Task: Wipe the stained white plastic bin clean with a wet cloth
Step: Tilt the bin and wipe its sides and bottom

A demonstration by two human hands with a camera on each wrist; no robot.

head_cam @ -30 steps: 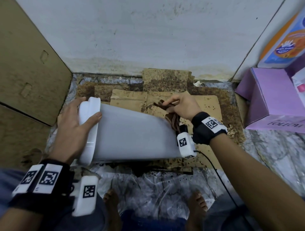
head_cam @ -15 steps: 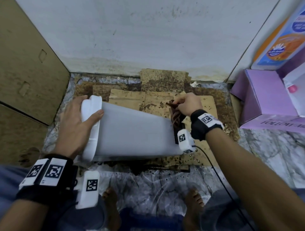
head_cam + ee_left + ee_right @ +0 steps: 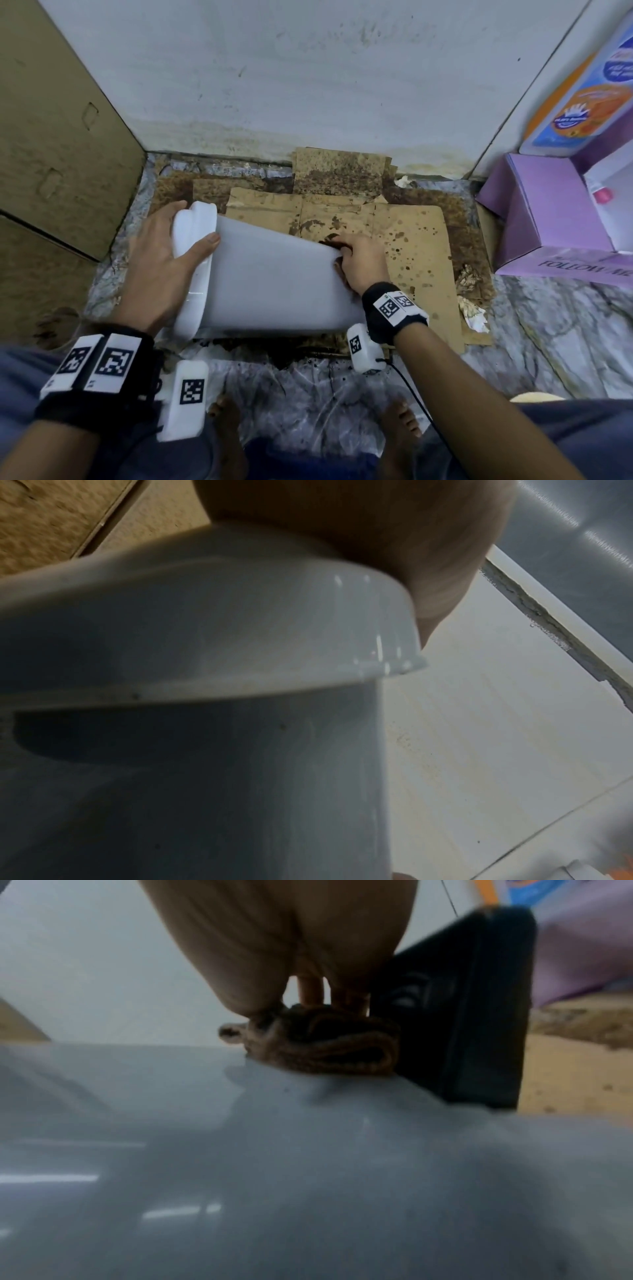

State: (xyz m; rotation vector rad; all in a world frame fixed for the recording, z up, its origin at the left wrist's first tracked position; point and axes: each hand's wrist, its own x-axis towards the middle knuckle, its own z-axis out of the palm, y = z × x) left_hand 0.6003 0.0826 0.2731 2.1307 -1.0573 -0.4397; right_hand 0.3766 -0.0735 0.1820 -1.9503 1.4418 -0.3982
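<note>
The white plastic bin (image 3: 274, 284) lies on its side on stained cardboard, lid end to the left. My left hand (image 3: 161, 260) grips the lid end (image 3: 212, 631), thumb over the side wall, fingers behind the rim. My right hand (image 3: 359, 260) holds a bunched brown cloth (image 3: 322, 1042) and presses it onto the bin's base end at the right; in the head view only a dark edge of the cloth (image 3: 330, 242) shows past the fingers. In the right wrist view the bin wall (image 3: 308, 1177) fills the lower frame.
Stained cardboard sheets (image 3: 411, 246) cover the floor under the bin. A purple box (image 3: 548, 219) stands at the right, a brown board (image 3: 58, 137) leans at the left, the wall (image 3: 308, 68) is behind. Crumpled paper (image 3: 472, 308) lies right of the cardboard. My bare feet (image 3: 226, 414) are below.
My right hand has slid the cloth from behind the bin's base corner down onto the base end, closer to me. The left hand keeps its grip on the lid end.
</note>
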